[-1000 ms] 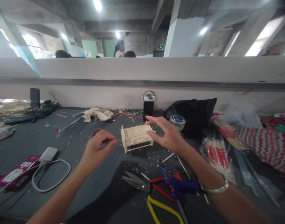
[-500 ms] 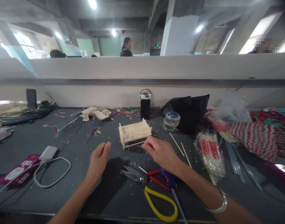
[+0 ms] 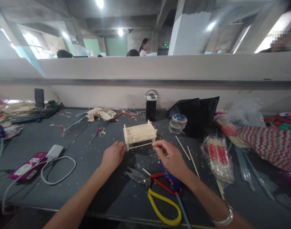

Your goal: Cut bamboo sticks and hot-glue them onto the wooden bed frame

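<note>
A small bed-shaped model made of pale wooden sticks (image 3: 140, 133) stands on the dark table in front of me. At its near left leg my left hand (image 3: 114, 156) has its fingers closed together, the tips touching the model's low corner. My right hand (image 3: 170, 157) pinches at the near right leg, by the end of the low front stick; its other fingers are curled. Below the model lie scissors with red and yellow handles (image 3: 165, 208), blades pointing left. A blue glue gun (image 3: 170, 178) with a clear glue stick lies partly beneath my right hand.
A clear jar with a blue lid (image 3: 178, 124) stands behind right, near a black bag (image 3: 195, 114). Bagged wooden sticks (image 3: 218, 156) and striped knitting (image 3: 267, 143) lie right. Left are a purple power strip (image 3: 28, 167) and white cable. A black phone (image 3: 151, 110) stands upright behind.
My left hand has moved right and forward to the model's left leg. My right hand has shifted slightly at the right end, its fingers a little more spread. The view has turned slightly left.
</note>
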Motion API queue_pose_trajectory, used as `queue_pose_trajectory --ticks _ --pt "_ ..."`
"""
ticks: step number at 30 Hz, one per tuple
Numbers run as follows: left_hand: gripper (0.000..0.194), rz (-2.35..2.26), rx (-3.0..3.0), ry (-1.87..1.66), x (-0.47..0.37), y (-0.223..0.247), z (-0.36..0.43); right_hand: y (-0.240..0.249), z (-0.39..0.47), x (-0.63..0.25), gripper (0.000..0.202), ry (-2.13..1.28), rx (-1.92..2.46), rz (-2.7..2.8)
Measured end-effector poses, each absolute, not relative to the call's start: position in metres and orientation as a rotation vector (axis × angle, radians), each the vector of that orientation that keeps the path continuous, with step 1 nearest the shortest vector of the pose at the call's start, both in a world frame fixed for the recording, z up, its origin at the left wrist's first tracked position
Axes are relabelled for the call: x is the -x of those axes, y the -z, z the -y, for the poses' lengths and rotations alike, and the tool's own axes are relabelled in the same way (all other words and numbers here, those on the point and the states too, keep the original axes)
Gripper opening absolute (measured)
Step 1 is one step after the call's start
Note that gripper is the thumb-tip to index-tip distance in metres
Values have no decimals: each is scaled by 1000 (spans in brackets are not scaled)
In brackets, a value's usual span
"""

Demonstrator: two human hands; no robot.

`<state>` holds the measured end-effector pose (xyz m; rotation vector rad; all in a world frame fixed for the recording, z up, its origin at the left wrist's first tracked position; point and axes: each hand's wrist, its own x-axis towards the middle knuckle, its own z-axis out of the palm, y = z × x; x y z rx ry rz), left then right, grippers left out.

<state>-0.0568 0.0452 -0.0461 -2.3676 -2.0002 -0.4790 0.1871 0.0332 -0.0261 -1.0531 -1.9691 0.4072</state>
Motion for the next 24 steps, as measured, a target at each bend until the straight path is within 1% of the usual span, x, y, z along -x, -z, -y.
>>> queue_pose_trajectory --ticks 3,8,9,11,13,15,17,21,24 --pt "26 2050 2280 709 67 43 -41 30 -31 -191 13 -426 1067 1985" --pt "37 2261 1781 1467 100 41 -17 27 -25 -191 18 -494 1079 2011" --pt "38 2288 1698 1562 106 42 -13 26 -24 -190 19 -510 1076 2017" --pt "39 2311 1610 1627 111 44 -9 26 -24 -186 18 -537 1072 2020" --pt "32 2319 1711 1577 110 47 -10 27 -25 -182 18 -544 1066 2022" --pt "23 2319 1980 1474 101 51 -16 31 -27 -179 19 -555 1059 2035" --pt "27 2306 2216 1325 90 54 -25 35 -29 -177 19 -559 1049 2057" --pt "39 2257 2402 943 67 53 -44 41 -32 -178 17 -497 1005 2081" --pt "32 2175 2453 782 61 49 -57 42 -34 -180 19 -434 985 2076"
